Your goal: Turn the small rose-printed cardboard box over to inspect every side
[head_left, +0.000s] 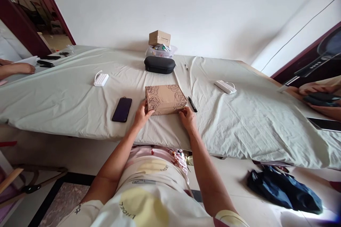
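Note:
A brown cardboard box [166, 98] with black scribbled swirls near its corners rests on the cloth-covered table in front of me. My left hand [143, 114] grips its near left corner, thumb on the front face and fingers round the side. At the near right corner, my right hand [187, 116] holds the box with its fingers bent against it. A black marker [192, 104] lies just right of the box. To the left of my left hand is a dark smartphone [122, 109], lying flat.
Behind the box stand a black zip case [159, 65], a clear plastic tub [170, 53] and a small cardboard box [159, 38]. White power banks lie left [101, 79] and right [225, 87]. A pen [186, 67] lies farther back. Other people's hands show at both edges.

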The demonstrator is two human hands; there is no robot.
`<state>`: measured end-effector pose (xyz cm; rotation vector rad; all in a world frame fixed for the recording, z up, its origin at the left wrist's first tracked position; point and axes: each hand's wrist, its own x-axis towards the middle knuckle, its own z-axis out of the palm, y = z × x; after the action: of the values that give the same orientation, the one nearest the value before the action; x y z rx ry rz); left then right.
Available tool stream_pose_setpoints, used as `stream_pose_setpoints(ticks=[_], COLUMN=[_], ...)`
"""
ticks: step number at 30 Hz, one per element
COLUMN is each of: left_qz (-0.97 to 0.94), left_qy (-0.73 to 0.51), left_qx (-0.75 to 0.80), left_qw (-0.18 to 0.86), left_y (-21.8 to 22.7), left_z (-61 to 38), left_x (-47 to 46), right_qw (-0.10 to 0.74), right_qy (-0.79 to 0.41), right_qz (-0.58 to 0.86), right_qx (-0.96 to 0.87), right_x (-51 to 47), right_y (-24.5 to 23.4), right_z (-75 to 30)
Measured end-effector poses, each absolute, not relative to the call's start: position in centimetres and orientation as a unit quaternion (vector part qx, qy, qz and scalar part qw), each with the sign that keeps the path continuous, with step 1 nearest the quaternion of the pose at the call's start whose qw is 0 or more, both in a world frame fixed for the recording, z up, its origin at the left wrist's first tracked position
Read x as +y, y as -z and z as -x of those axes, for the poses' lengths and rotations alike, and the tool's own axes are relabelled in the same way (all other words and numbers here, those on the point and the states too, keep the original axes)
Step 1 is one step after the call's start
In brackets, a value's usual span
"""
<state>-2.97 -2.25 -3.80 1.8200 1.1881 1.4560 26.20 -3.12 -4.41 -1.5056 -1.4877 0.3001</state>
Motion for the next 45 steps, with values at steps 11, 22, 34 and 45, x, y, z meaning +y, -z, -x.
stream_pose_setpoints(ticks=[11,22,34,45], left_qz=[-0.7,-0.694,-0.696,-0.7], left_qy=[-0.445,-0.416,-0.411,-0.405], left_qx=[0.515,0.55,0.552,0.553], left_qw=[0.217,0.207,0.205,0.2], left_y=[4.28,3.8,3.77,3.86], left_z=[3.15,3.08,3.12,3.24], left_x=[-2.69,-3.01,-3.15,-3.09], right_qw=[0.461,0.462,0.457,0.456], right_qy=[-0.104,-0.107,-0.096,-0.094], right_qz=[0.627,0.63,0.633,0.632], right_qx=[-0.619,-0.615,-0.617,-0.619], right_x=[-3.55,-3.71,-3.75,-3.97], right_y=[4.32,4.37,4.32,3.82], right_z=[-25.87,-25.78,-25.71,-25.58])
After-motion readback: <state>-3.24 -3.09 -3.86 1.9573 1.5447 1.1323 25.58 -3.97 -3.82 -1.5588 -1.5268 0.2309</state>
